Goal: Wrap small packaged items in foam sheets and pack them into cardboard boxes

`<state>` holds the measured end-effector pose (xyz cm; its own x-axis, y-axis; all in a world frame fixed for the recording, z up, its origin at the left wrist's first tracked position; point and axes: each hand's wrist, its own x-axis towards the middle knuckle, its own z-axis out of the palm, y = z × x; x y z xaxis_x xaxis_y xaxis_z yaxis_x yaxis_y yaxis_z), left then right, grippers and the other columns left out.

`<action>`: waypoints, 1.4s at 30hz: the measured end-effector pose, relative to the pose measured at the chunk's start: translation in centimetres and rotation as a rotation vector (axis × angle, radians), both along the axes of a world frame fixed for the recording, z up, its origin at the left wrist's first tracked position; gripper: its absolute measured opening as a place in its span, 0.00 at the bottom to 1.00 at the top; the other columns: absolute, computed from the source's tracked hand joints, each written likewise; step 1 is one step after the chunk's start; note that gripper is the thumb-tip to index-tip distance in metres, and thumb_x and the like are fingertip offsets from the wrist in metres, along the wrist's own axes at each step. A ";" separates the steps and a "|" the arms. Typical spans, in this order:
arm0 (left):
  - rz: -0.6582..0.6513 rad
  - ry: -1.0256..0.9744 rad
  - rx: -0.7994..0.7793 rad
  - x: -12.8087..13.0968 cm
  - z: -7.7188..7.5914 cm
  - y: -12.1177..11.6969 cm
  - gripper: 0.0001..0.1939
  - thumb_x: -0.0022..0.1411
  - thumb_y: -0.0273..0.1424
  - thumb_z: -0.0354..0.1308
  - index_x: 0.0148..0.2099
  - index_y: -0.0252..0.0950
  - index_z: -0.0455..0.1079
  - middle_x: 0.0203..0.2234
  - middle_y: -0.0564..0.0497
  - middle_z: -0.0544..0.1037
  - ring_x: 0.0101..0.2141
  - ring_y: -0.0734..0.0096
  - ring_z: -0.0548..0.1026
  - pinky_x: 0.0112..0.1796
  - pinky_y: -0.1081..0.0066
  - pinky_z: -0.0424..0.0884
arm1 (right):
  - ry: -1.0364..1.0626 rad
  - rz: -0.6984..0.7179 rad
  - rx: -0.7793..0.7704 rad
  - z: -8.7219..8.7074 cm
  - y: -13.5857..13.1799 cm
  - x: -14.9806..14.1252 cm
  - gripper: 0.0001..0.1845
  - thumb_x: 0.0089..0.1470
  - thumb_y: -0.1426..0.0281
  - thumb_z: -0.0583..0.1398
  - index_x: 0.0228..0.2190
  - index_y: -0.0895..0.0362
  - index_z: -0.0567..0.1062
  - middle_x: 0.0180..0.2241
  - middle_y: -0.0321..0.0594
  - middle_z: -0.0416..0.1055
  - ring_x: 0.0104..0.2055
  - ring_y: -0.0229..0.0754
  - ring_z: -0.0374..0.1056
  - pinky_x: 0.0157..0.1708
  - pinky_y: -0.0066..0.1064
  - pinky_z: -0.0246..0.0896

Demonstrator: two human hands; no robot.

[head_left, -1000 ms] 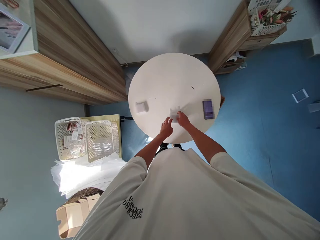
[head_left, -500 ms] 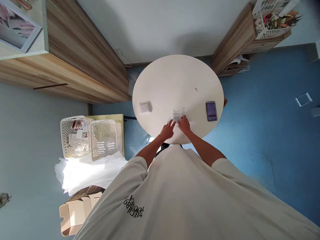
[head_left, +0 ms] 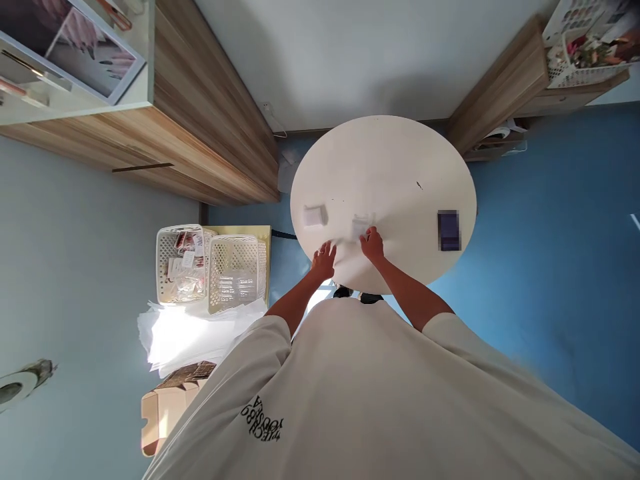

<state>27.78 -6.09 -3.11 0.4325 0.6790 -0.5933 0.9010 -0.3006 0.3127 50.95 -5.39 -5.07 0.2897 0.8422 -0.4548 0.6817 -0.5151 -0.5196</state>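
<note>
A small white packet (head_left: 359, 227) with a clear, crinkled edge lies on the round white table (head_left: 380, 153). My right hand (head_left: 372, 245) is at its lower right corner, fingers curled together on that edge. To the left and nearer to me, my left hand (head_left: 324, 261) is held at the table's front with fingers stretched out and apart, holding nothing. A ring shows on one of its fingers. Farther left on the tabletop sits a second small white block-like packet (head_left: 313, 216). What exactly is inside either packet cannot be made out.
A dark pixelated rectangle (head_left: 449, 231) lies at the table's right. Left of the table stand white baskets (head_left: 235, 245), white sheets (head_left: 200, 333) and an open cardboard box (head_left: 167, 413). Wooden cabinets (head_left: 215, 120) flank the left; another cabinet (head_left: 495, 87) is at back right.
My left hand has left the packet and moved left, its fingers now spread. My right hand stays at the packet's right edge. The whole view has shifted somewhat.
</note>
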 end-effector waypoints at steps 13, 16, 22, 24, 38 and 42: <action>-0.134 0.019 -0.049 -1.7 -0.5 1.2 0.47 0.65 0.25 0.58 0.80 0.39 0.42 0.80 0.41 0.36 0.78 0.55 0.39 0.71 0.52 0.55 | 0.145 -0.156 0.167 -1.1 5.8 -5.1 0.12 0.61 0.67 0.58 0.45 0.51 0.62 0.45 0.46 0.66 0.45 0.52 0.65 0.51 0.50 0.67; -0.145 0.005 -0.044 -1.8 -0.7 1.0 0.48 0.65 0.26 0.59 0.81 0.39 0.41 0.80 0.40 0.36 0.78 0.54 0.39 0.71 0.52 0.55 | 0.139 -0.264 0.168 -0.8 5.5 -5.4 0.13 0.59 0.67 0.59 0.43 0.51 0.61 0.48 0.49 0.65 0.45 0.52 0.65 0.52 0.53 0.67; -0.138 -0.030 -0.024 -2.0 -0.6 0.8 0.49 0.63 0.24 0.58 0.81 0.40 0.40 0.80 0.40 0.37 0.78 0.54 0.40 0.71 0.51 0.54 | 0.161 -0.180 0.165 -1.1 6.5 -6.1 0.12 0.56 0.68 0.59 0.41 0.50 0.61 0.41 0.44 0.67 0.44 0.52 0.65 0.53 0.52 0.68; -0.129 -0.032 -0.026 -2.0 -0.3 0.8 0.49 0.63 0.23 0.58 0.81 0.39 0.42 0.80 0.40 0.38 0.78 0.54 0.40 0.70 0.52 0.55 | 0.149 -0.142 0.172 -1.5 7.3 -6.5 0.12 0.57 0.69 0.58 0.42 0.50 0.62 0.41 0.43 0.68 0.43 0.51 0.66 0.52 0.49 0.68; -0.105 -0.018 -0.060 -1.4 -0.3 1.3 0.48 0.62 0.24 0.58 0.80 0.40 0.44 0.80 0.40 0.39 0.78 0.52 0.42 0.69 0.48 0.57 | -0.113 0.194 0.149 -0.5 6.7 -7.3 0.18 0.68 0.70 0.50 0.54 0.54 0.73 0.61 0.55 0.64 0.54 0.56 0.68 0.48 0.44 0.70; -0.117 -0.010 -0.052 -1.3 0.0 1.4 0.45 0.64 0.24 0.57 0.80 0.37 0.45 0.80 0.38 0.38 0.78 0.53 0.42 0.70 0.50 0.56 | -0.142 0.312 0.123 0.6 4.8 -6.3 0.25 0.68 0.67 0.53 0.64 0.56 0.69 0.70 0.56 0.56 0.63 0.60 0.64 0.57 0.48 0.68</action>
<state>26.44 -4.74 -3.14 0.5134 0.5915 -0.6217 0.8572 -0.3868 0.3398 44.69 -0.60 -4.51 0.0629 0.9458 -0.3185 0.8661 -0.2103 -0.4534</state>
